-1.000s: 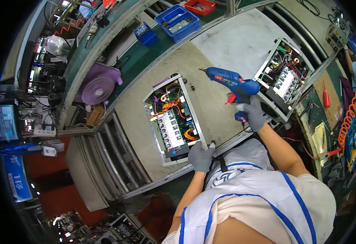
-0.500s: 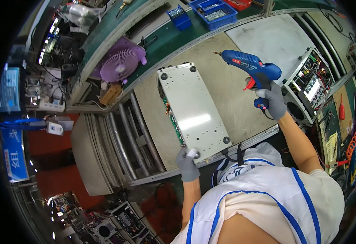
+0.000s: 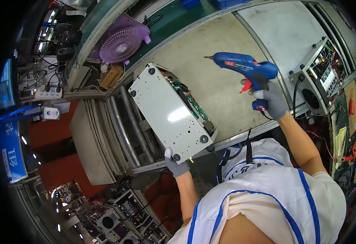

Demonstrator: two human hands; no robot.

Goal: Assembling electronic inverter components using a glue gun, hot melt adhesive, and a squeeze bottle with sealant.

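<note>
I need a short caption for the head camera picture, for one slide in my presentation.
Gloved left hand tips a metal chassis on its edge while the right hand holds a blue glue gun.

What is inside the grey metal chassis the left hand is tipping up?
Along the raised edge of the chassis, a strip of green circuit board and some wires show. The rest of the interior is hidden behind its flat base plate. The left hand holds the lower corner.

Both gloved hands (image 3: 175, 163) (image 3: 270, 101) clenched, outstretched

The glue gun (image 3: 245, 67) is blue with a red trigger. Both gloves are grey; the chassis panel (image 3: 168, 114) is plain silver-white. The fan (image 3: 121, 42) is lilac.
</note>
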